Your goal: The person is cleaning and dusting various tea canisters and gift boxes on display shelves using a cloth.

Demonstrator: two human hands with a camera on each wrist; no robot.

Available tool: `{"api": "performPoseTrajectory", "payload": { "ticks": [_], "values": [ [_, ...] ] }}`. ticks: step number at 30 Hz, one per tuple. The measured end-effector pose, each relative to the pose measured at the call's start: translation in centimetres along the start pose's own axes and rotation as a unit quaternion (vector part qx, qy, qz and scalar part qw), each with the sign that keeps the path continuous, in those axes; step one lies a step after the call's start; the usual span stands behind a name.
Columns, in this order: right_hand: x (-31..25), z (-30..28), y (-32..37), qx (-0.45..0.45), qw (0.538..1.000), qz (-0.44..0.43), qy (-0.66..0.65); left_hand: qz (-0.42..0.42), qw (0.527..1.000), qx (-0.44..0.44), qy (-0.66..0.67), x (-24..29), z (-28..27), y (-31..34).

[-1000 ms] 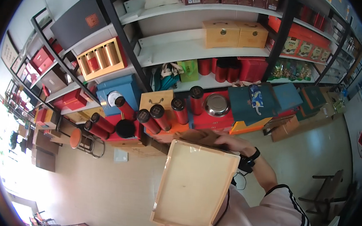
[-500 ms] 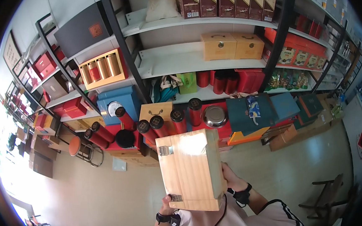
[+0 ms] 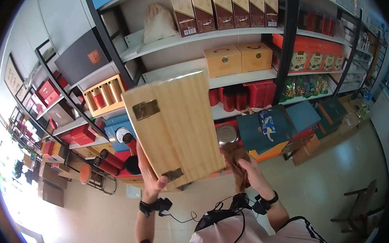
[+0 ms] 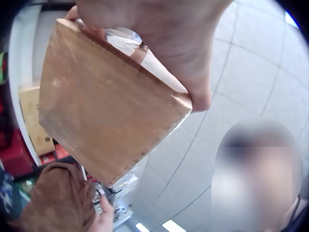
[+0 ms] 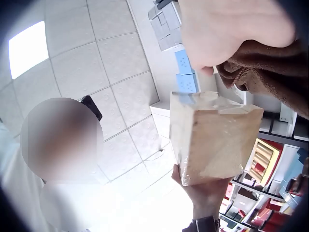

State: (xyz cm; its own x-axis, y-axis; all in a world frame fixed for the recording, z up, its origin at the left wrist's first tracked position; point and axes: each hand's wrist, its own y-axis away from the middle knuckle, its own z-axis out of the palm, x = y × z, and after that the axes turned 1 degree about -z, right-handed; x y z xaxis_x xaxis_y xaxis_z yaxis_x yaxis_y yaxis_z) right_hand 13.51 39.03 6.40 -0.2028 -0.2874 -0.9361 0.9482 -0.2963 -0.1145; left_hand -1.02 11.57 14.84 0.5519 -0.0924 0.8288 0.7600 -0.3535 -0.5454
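Note:
A pale wooden box (image 3: 180, 129) in clear, shiny wrap is held up in front of the shelves, tilted, its face with two metal hinges toward the head view. My left hand (image 3: 150, 175) grips it at the lower left, thumb beside the lower hinge. In the left wrist view the hand spans one side of the box. My right hand (image 3: 255, 171), apart from the box on the right, holds a bunched brown cloth (image 3: 236, 163). The right wrist view shows the cloth (image 5: 265, 72) hanging from that hand, with the box beyond it.
Low boxes along the shelves carry red canisters (image 3: 110, 158), a round metal tin (image 3: 226, 134) and a dark green box (image 3: 266, 129). Two wooden chests (image 3: 238, 60) stand on the middle shelf. A round stool (image 3: 85, 174) is at left, a chair (image 3: 360, 207) at right.
The wooden box has turned from its plain, rimmed side to its hinged face, then moved up and left with my left hand. My right hand has come away from it, with the brown cloth.

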Motion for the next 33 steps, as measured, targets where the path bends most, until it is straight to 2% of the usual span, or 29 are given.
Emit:
{"api": "performPoseTrajectory", "payload": {
  "ticks": [1,2,4,5,7,8,10,11,12,14,15,16,18,22,24,27,30,33],
  "values": [
    [-1.1,1.1,-1.6,-0.031,0.999,-0.031,0.008,0.04,0.999,0.015,-0.015,1.2,0.7,-2.1],
    [-2.0,1.7,-3.4,-0.033,0.999,-0.034,0.003,0.043,0.999,0.015,-0.02,2.0,0.6,-3.9],
    [-3.5,2.6,-6.9,-0.112,0.973,-0.183,0.082,0.175,0.96,-0.057,-0.209,3.3,-1.1,-7.5],
    [-3.8,3.3,-8.5,-0.113,0.973,-0.186,0.074,0.204,0.935,-0.079,-0.278,4.8,-1.1,-9.0],
    [-4.3,4.0,-11.5,-0.161,0.971,-0.167,-0.047,0.232,0.889,-0.13,-0.372,6.7,0.0,-11.9],
    [-4.0,4.0,-13.2,-0.164,0.971,-0.169,-0.052,0.197,0.882,-0.143,-0.404,7.4,0.9,-13.0],
    [-2.8,3.5,-16.8,-0.157,0.983,-0.068,-0.062,0.206,0.833,-0.157,-0.488,7.9,3.1,-15.3],
    [-2.6,2.9,-18.1,-0.186,0.973,0.001,-0.136,0.195,0.816,-0.17,-0.517,7.5,3.7,-16.4],
    [-2.2,2.4,-19.3,-0.195,0.971,-0.003,-0.141,0.18,0.808,-0.183,-0.531,7.0,4.6,-17.6],
    [-0.5,1.1,-21.9,-0.183,0.96,0.009,-0.21,0.193,0.795,-0.219,-0.532,4.2,5.1,-20.5],
    [1.2,-0.4,-23.9,-0.197,0.96,0.057,-0.19,0.151,0.773,-0.24,-0.568,3.6,5.6,-21.4],
    [1.6,-1.6,-25.4,-0.205,0.957,0.05,-0.198,0.154,0.765,-0.238,-0.578,2.3,6.1,-22.5],
    [2.1,-3.2,-28.0,-0.225,0.93,0.172,-0.232,0.102,0.775,-0.277,-0.558,-1.1,6.4,-24.9],
    [5.8,-4.1,-34.3,-0.182,0.944,0.183,-0.206,0.071,0.761,-0.312,-0.565,-6.1,6.9,-30.5],
    [6.4,-4.6,-36.9,-0.2,0.939,0.179,-0.216,0.058,0.755,-0.346,-0.553,-7.5,7.4,-33.1],
    [7.7,-5.4,-40.5,-0.21,0.925,0.205,-0.241,0.018,0.734,-0.353,-0.58,-10.4,7.5,-35.9],
    [9.3,-5.9,-43.2,-0.227,0.917,0.244,-0.221,-0.004,0.736,-0.351,-0.579,-12.4,7.6,-36.9],
    [10.2,-5.9,-44.7,-0.203,0.936,0.216,-0.191,-0.024,0.734,-0.352,-0.581,-14.2,7.5,-38.3]
  ]
}}
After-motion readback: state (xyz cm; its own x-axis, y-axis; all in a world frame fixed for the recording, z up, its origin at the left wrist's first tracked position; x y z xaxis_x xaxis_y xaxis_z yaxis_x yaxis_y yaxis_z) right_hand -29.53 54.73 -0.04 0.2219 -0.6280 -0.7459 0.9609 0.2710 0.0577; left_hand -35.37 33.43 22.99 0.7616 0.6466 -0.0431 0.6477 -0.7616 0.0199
